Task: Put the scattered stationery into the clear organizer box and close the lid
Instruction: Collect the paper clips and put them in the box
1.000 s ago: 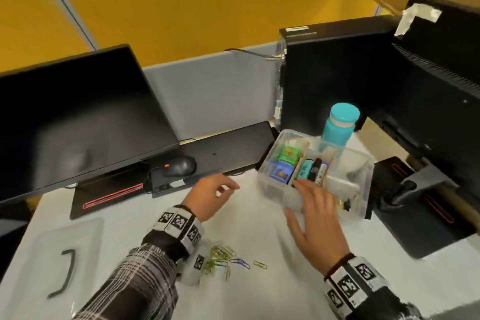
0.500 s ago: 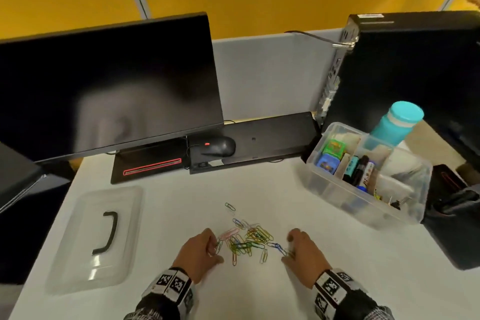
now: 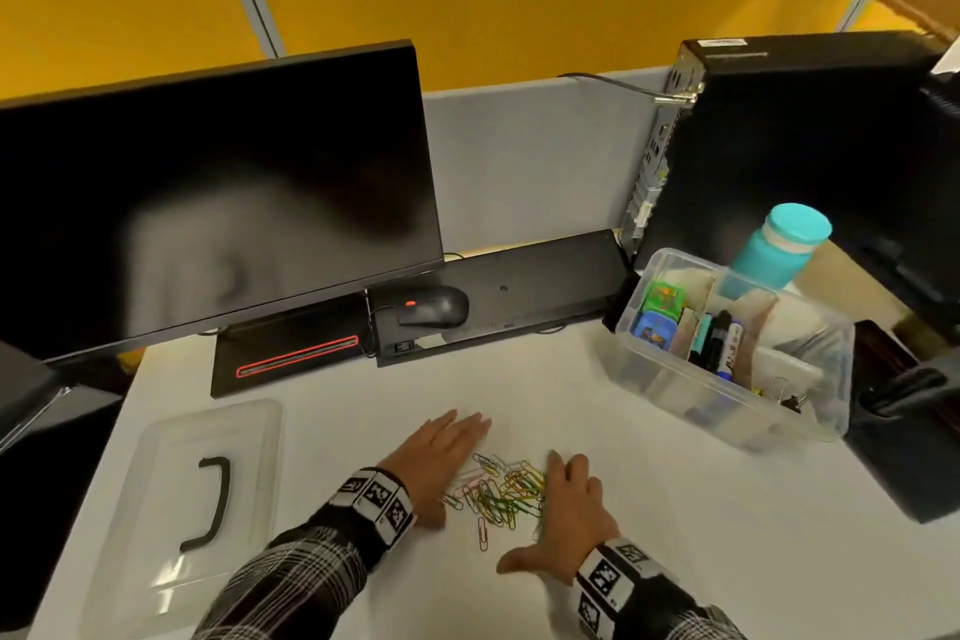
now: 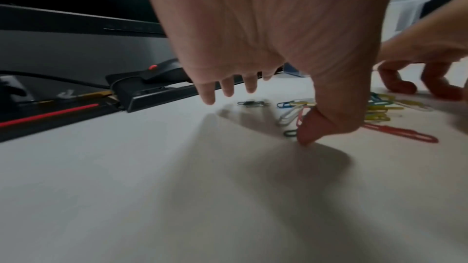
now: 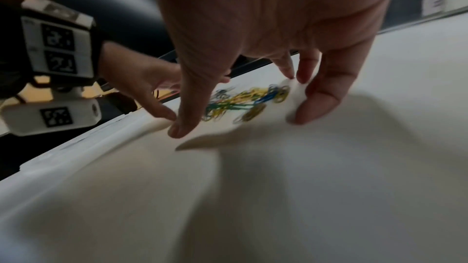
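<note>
- Yellow partition wall behind, white bench in front, dark monitor at 10 o'clock.
- Clear lid with black handle lies flat at 9 o'clock, well apart from the box, not yet on.
- Left hand flat on the bench, fingers straight and together, edge touching the left side of the pile; nothing in its grip.
- Paper clips heaped between both hands, at 6 o'clock from the centre of the bench; a loose pink one sits just below the pile. No single long axis, clips point every way.
- Right hand spread flat, fingertips on the bench just right of the pile; grip empty too.
- Both hands equally near; the pile lies inboard of each palm, so the scoop likely closes from 9 and 3 o'clock.
- Clear organizer box at 2 o'clock from the pile, well apart, already holding markers and sticky pads; teal bottle behind it.
- Versus half a second ago: hands were curled at the pile's lower corners; now flattened and pushed up along its sides, and the clips are bunched tighter. Box and lid are unmoved.
</note>
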Motion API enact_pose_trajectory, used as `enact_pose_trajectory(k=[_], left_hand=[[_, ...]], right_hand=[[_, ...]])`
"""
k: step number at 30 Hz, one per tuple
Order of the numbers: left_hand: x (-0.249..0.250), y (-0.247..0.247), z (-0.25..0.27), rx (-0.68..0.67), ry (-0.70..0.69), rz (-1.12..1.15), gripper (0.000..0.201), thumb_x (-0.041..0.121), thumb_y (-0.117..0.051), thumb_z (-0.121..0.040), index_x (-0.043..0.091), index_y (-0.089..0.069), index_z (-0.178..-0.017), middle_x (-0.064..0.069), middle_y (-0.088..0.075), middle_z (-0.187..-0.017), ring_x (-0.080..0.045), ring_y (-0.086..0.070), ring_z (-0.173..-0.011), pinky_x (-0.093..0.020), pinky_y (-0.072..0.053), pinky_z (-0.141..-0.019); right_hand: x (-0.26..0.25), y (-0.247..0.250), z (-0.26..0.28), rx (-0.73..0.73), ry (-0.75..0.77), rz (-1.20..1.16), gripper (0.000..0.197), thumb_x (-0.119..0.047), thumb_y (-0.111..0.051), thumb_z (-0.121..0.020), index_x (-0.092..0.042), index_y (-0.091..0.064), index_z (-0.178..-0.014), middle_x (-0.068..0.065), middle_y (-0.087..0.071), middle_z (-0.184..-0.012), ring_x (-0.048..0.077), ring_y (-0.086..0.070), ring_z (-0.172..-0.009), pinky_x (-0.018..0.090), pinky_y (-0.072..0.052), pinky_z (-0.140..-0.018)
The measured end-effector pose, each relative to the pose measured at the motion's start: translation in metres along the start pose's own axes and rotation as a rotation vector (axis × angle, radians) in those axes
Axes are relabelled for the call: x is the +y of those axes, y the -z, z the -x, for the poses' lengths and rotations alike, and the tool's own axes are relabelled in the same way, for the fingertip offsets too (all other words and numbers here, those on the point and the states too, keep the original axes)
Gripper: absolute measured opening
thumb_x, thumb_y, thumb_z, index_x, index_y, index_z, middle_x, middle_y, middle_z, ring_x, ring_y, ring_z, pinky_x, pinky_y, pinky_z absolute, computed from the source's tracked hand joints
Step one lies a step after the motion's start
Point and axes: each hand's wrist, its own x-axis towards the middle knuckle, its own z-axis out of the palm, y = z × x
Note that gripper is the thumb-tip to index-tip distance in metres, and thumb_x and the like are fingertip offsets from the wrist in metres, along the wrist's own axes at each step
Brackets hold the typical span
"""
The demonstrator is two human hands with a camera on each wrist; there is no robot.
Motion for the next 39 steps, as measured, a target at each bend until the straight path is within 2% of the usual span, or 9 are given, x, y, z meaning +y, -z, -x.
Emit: enact_pose_trajectory(k=[3,6,14,17,20,25,32,35,39], left_hand=[[0.005,-0.004,-0.009,-0.031,-0.045,0.033,0.115,0.027,-0.077,-0.070,0.021,0.005,-0.150,-0.003,-0.001,-0.159,-0.024,-0.002,-0.145,-0.035,-0.010,-0.118],[0.005,-0.007,-0.010,0.027,-0.090,0.030,0.094,0.033,-0.071,-0.076,0.022,-0.013,-0.149,-0.001,-0.017,-0.153,-0.022,-0.017,-0.137,-0.037,-0.025,-0.115],[0.018,-0.014,0.001,0.200,-0.052,0.109,0.038,0.029,-0.050,-0.093,0.023,-0.050,-0.131,0.000,-0.047,-0.130,-0.019,-0.042,-0.116,-0.038,-0.044,-0.092],[0.026,-0.013,0.002,0.217,-0.004,0.107,0.030,0.024,-0.043,-0.096,0.015,-0.055,-0.122,-0.004,-0.051,-0.123,-0.021,-0.046,-0.111,-0.038,-0.045,-0.088],[0.025,-0.014,0.001,0.192,0.019,0.070,0.028,0.020,-0.041,-0.096,0.011,-0.057,-0.116,-0.008,-0.052,-0.117,-0.024,-0.048,-0.110,-0.039,-0.044,-0.086],[0.022,-0.013,0.002,0.200,0.039,0.113,0.032,0.026,-0.040,-0.098,0.014,-0.060,-0.121,-0.008,-0.055,-0.115,-0.024,-0.052,-0.107,-0.034,-0.044,-0.086],[0.023,-0.010,0.005,0.359,0.012,0.313,0.031,0.030,-0.047,-0.096,0.021,-0.062,-0.121,-0.001,-0.059,-0.113,-0.017,-0.056,-0.104,-0.025,-0.042,-0.086],[0.026,-0.003,0.005,0.483,-0.006,0.386,0.027,0.031,-0.054,-0.093,0.024,-0.066,-0.116,0.007,-0.061,-0.105,-0.011,-0.059,-0.096,-0.015,-0.039,-0.080],[0.037,0.012,0.001,0.579,-0.029,0.478,0.023,0.031,-0.061,-0.089,0.026,-0.070,-0.110,0.018,-0.058,-0.095,0.002,-0.055,-0.086,-0.008,-0.043,-0.079]], right_hand=[[-0.018,-0.009,-0.007,0.073,0.018,0.053,0.134,-0.069,-0.076,-0.048,-0.018,-0.002,-0.147,0.011,-0.008,-0.149,0.033,-0.020,-0.134,0.041,-0.035,-0.108],[-0.020,-0.007,-0.008,0.151,0.084,0.019,0.104,-0.061,-0.076,-0.059,-0.022,-0.021,-0.139,0.007,-0.020,-0.140,0.027,-0.032,-0.123,0.037,-0.043,-0.099],[-0.024,-0.010,-0.012,0.209,0.252,0.035,0.037,-0.024,-0.056,-0.090,-0.019,-0.043,-0.124,0.006,-0.036,-0.128,0.023,-0.041,-0.111,0.028,-0.041,-0.080],[-0.029,-0.011,-0.015,0.220,0.278,0.078,0.036,-0.007,-0.054,-0.086,-0.016,-0.047,-0.121,0.007,-0.039,-0.124,0.023,-0.043,-0.107,0.026,-0.033,-0.069],[-0.027,-0.006,-0.019,0.263,0.330,0.100,0.032,-0.005,-0.069,-0.071,-0.015,-0.061,-0.099,0.006,-0.052,-0.105,0.023,-0.056,-0.091,0.025,-0.034,-0.058],[-0.010,0.007,-0.023,0.214,0.371,0.036,0.029,-0.007,-0.047,-0.091,-0.013,-0.060,-0.117,0.007,-0.052,-0.118,0.023,-0.050,-0.108,0.024,-0.037,-0.081],[0.012,0.030,-0.018,0.210,0.252,-0.363,0.024,0.000,-0.053,-0.083,-0.013,-0.072,-0.091,0.005,-0.067,-0.090,0.018,-0.060,-0.083,0.021,-0.046,-0.075],[0.024,0.047,-0.004,0.241,0.251,-0.590,0.033,0.005,-0.058,-0.080,-0.025,-0.069,-0.072,0.001,-0.066,-0.072,0.020,-0.065,-0.070,0.026,-0.056,-0.070],[0.038,0.078,0.019,0.263,0.257,-0.793,0.025,0.004,-0.063,-0.082,-0.019,-0.071,-0.076,0.004,-0.067,-0.069,0.010,-0.064,-0.059,0.016,-0.054,-0.061]])
